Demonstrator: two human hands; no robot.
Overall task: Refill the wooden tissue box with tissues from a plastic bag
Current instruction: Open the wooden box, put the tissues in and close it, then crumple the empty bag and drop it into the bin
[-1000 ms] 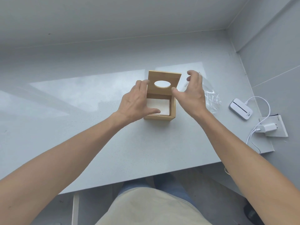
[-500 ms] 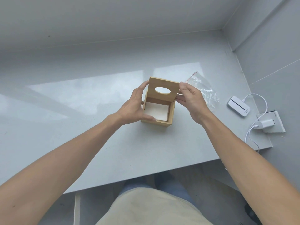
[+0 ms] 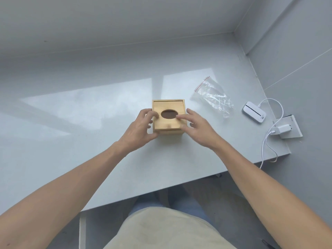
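The wooden tissue box (image 3: pixel 168 131) stands in the middle of the grey table (image 3: pixel 71 141). Its lid (image 3: pixel 168 106), with a dark oval hole, lies flat on top and hides the tissues inside. My left hand (image 3: pixel 142 128) grips the box's left side, thumb at the front corner and fingers on the lid's left edge. My right hand (image 3: pixel 195 125) rests against the right side, fingertips pressing the lid beside the hole. An empty clear plastic bag (image 3: pixel 212 95) with a red zip strip lies flat behind and to the right of the box.
A small white device (image 3: pixel 254 112) with a cable (image 3: pixel 269 141) sits near the table's right edge. A white charger (image 3: pixel 282 129) is plugged into a socket plate (image 3: pixel 296 130) there. Walls close the far side and the right. My lap is below the near edge.
The lid, which stood tilted up over the open box with white tissues showing, now lies flat and closed on the box. Both hands came down onto its top and sides.
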